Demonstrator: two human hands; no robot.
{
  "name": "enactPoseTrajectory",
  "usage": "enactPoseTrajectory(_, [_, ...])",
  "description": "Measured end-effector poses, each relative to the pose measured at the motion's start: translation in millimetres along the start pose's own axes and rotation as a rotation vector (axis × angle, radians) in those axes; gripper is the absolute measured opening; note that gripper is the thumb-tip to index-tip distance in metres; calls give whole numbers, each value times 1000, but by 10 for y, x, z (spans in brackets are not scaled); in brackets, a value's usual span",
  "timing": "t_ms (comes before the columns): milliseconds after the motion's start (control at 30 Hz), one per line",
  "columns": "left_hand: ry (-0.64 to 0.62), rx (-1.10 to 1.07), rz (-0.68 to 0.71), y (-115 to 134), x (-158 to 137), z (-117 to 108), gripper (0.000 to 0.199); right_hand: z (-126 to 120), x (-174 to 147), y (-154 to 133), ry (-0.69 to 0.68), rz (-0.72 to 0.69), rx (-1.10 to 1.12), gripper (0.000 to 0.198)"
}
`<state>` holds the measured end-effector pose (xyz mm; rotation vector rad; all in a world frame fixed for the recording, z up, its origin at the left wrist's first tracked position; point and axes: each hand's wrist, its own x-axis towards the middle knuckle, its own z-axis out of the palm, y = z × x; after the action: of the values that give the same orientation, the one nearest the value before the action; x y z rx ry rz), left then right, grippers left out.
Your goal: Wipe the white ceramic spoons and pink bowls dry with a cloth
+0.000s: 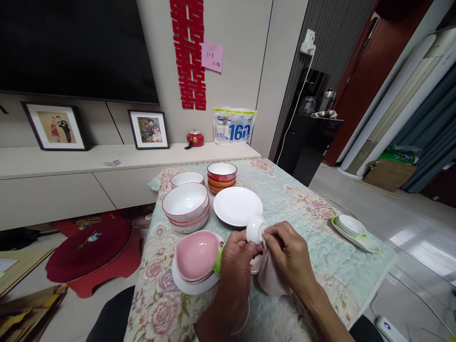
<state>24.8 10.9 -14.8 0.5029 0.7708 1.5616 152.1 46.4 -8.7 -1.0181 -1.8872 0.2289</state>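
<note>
The white cup (254, 229), partly covered by the hands (235, 259), meets pale cloth (271, 275).

Soft, even light on the table (331, 270); white glare on the floor (415, 237) right of it; shade under the cabinet (53, 194) left of it; wide-lens stretch slants the door (383, 71) beyond it.

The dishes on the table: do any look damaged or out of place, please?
No visible damage. Only the small white bowls and the green-edged dish beneath them stand out, sitting apart near the right edge of the tablecloth.
</note>
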Motion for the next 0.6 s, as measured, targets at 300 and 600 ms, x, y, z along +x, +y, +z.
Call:
enactPoseTrajectory(300, [-133,121,56,-164,-10,-105,13,8,-33,-188,24,-171,-19,16])
enactPoseTrajectory(600, [-130,419,158,-179,-19,-125,11,-83,54,194,160,181,67,14])
